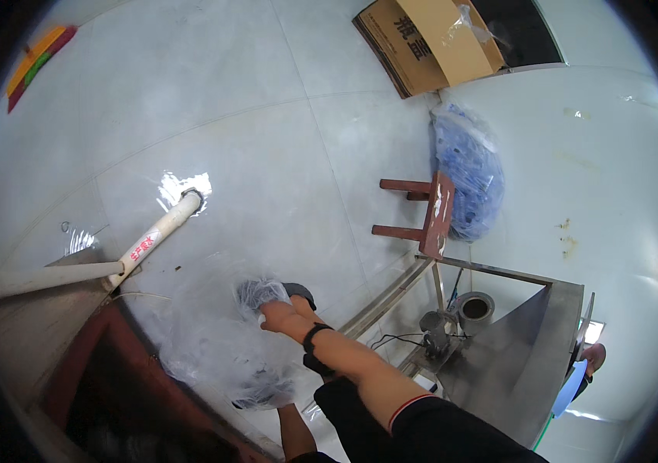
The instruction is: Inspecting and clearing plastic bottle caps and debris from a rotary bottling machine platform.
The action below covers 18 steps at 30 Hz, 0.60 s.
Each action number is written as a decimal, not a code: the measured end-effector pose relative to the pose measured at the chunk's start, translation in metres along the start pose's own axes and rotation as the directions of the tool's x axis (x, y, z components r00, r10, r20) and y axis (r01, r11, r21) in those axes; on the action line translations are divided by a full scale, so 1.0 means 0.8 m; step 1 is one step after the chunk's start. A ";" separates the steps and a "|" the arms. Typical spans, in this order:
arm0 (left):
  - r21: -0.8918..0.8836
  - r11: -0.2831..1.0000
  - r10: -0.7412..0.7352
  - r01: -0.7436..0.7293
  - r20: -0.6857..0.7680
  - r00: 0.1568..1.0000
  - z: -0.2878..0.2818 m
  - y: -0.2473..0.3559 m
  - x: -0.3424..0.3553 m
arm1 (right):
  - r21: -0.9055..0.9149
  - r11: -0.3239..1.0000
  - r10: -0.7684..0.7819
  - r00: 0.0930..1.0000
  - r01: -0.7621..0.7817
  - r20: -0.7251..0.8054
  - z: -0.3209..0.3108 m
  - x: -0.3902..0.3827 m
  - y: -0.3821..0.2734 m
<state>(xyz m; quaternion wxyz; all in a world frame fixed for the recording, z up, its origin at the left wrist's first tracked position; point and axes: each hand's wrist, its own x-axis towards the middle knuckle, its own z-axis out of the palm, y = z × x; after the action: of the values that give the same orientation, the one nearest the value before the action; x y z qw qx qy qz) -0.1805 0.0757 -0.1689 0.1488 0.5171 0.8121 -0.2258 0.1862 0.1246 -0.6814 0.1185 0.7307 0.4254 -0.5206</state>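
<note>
Black sleeve (464, 428) nearest, right hand (277, 315) grips plastic (221, 343); pipe (173, 219) bears red lettering (142, 247).

This one view is from the head of the person, by the left camera of a side-by-side pair. It looks steeply down, over the pale floor (252, 147). The right forearm (356, 363) enters from the lower right, so the camera faces the same way as the person. The right hand (276, 315) and the clear plastic bag (221, 343) are rather near to it, a little below the picture's middle; the cardboard box (421, 46), at the top, is farther away. The lens is a wide fisheye: the floor joints bend, the wall (568, 177) curves at the right, and the corners are dark.
</note>
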 end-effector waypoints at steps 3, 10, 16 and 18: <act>-0.192 0.973 -0.133 0.127 -0.017 0.991 0.020 -0.073 -0.030 | -0.098 0.994 -0.026 0.990 0.040 0.141 -0.040 -0.035 -0.023; 0.201 0.968 -0.161 0.148 0.052 0.986 0.031 -0.123 -0.049 | -0.083 0.980 -0.134 0.906 0.181 0.401 -0.039 -0.093 -0.052; 0.045 0.995 -0.090 0.088 0.042 0.995 0.069 -0.146 -0.049 | -0.215 0.958 -0.111 0.938 0.189 0.328 0.003 -0.154 -0.074; 0.002 1.000 -0.030 0.030 0.035 0.999 0.077 -0.156 -0.049 | -0.208 0.962 -0.107 0.943 0.178 0.314 0.002 -0.168 -0.080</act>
<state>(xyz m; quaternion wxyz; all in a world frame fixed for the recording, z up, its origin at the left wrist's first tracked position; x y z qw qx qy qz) -0.2764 -0.0319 -0.1763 0.1592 0.5007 0.8169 -0.2378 0.1244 0.0957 -0.5490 0.2286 0.5912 0.5129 -0.5790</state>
